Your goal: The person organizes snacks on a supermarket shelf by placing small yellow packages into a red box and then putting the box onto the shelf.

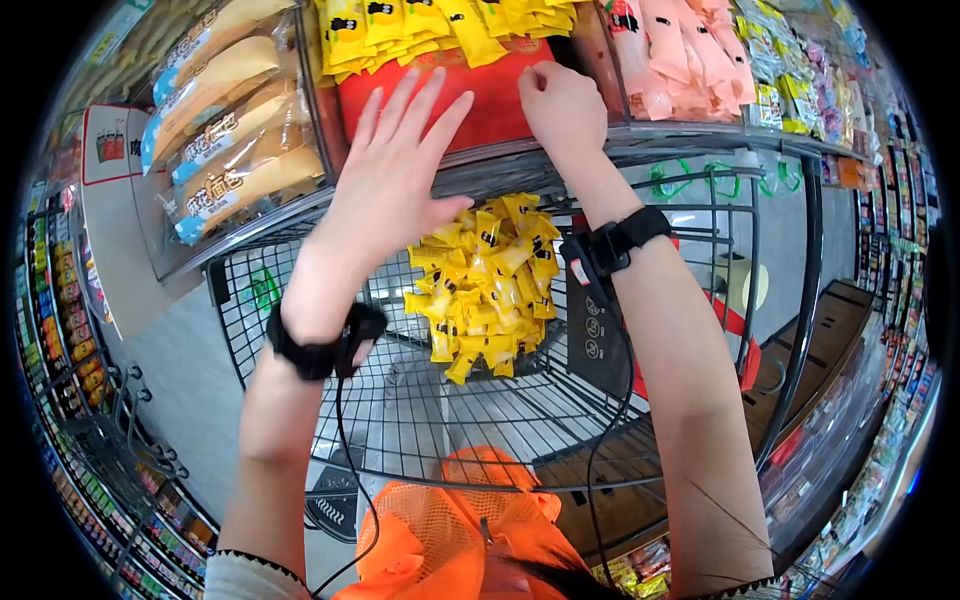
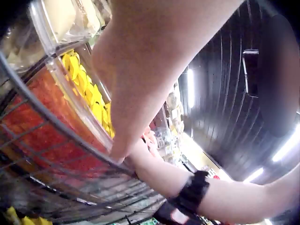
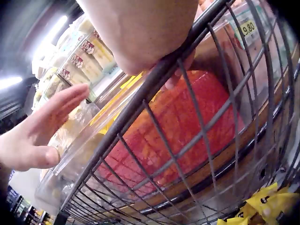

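Right hand (image 1: 565,110): fingertips tucked out of sight in the head view and mostly behind the cart rail (image 3: 146,93) in the right wrist view, so whether they grip anything cannot be told. Left hand (image 1: 390,180) is cropped by the left wrist view's upper edge. Head view's top edge cuts the binned yellow packets (image 1: 405,30) and pink packets (image 1: 690,60); lower layers of the yellow heap (image 1: 490,280) are buried, and print on the left-hand shelf goods (image 1: 70,330) is too small to read.

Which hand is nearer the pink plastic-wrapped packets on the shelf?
Right. The right hand is over the right side of the red-lined rectangular bin, just left of the pink packets; the left hand is farther left.
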